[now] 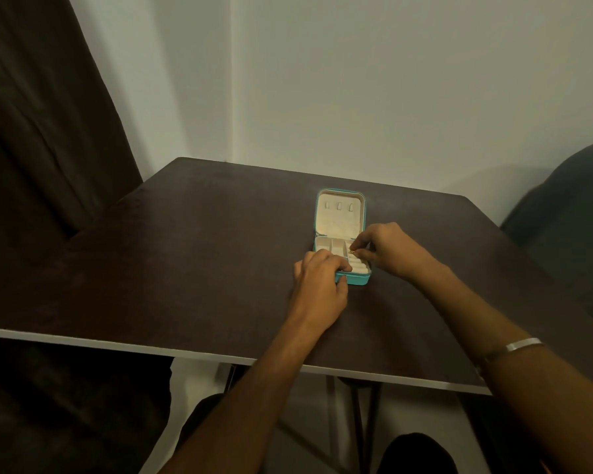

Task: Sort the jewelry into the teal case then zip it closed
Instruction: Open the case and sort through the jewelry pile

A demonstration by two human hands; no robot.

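Both hands work at the teal case (353,280), which lies open near the middle of the dark tabletop (185,254), lid standing back. The right hand (387,249) pinches a small gold piece of jewelry (352,251) over the right-side compartments of the cream tray; what kind of piece it is is too small to tell. The left hand (317,285) curls its fingers over the case's front left corner, steadying it. I judge the piece light, hard and easily dropped, best held by fingertip pinch. The case looks light enough to slide, so bracing its rim makes sense. A silver bangle (524,345) circles the right wrist.
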